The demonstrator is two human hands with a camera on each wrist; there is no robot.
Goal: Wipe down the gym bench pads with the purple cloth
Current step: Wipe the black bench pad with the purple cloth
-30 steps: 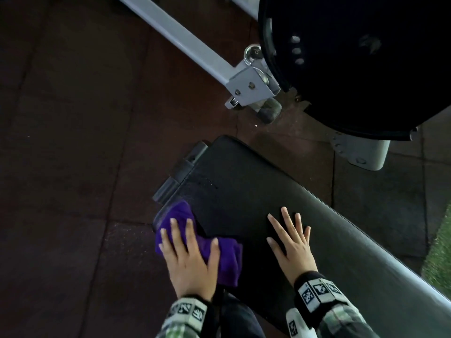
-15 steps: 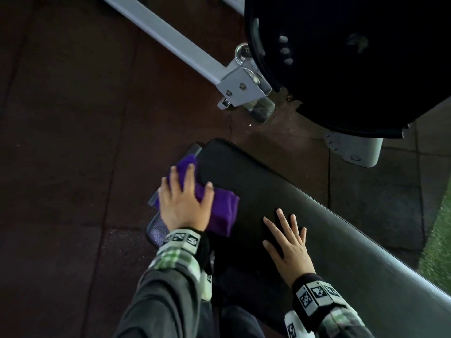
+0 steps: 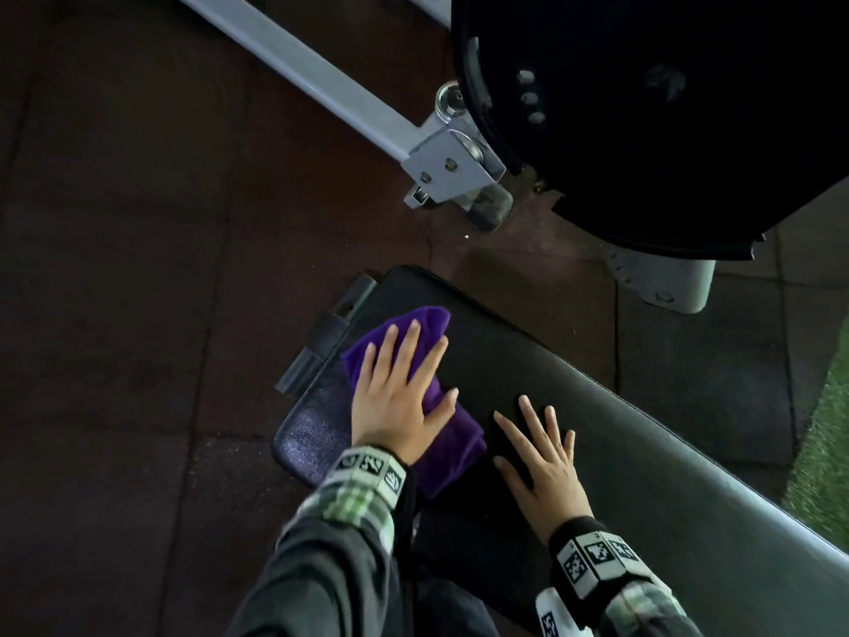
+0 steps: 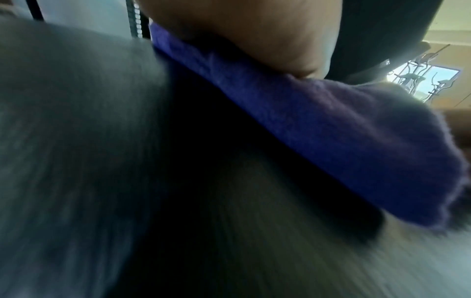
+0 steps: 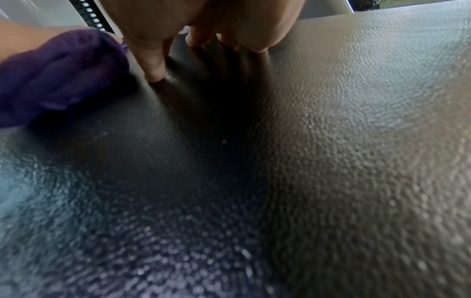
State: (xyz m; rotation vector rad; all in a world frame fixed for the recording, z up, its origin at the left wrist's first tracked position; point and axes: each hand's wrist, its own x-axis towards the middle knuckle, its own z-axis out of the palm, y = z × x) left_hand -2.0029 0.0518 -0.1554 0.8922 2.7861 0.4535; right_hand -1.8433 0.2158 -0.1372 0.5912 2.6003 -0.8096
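A black textured bench pad (image 3: 528, 360) runs from the centre to the lower right of the head view. A purple cloth (image 3: 452, 445) lies bunched on its near left end. My left hand (image 3: 399, 383) presses flat on the cloth with straight fingers spread. In the left wrist view the cloth (image 4: 331, 131) shows under my palm, blurred by motion. My right hand (image 3: 542, 452) rests flat on the pad just right of the cloth, fingers straight. In the right wrist view its fingertips (image 5: 155, 68) touch the pad (image 5: 331, 141), with the cloth (image 5: 58, 74) at the left.
A grey metal frame bar (image 3: 312, 75) crosses the dark rubber floor (image 3: 115, 314) beyond the pad, ending in a bracket (image 3: 448, 170). A large black round pad (image 3: 643, 121) hangs at the upper right. A strip of green turf (image 3: 827, 452) lies at the far right.
My left hand has swept the cloth from the pad's left edge up and to the right, onto the pad's top near its end. The right hand has stayed in place.
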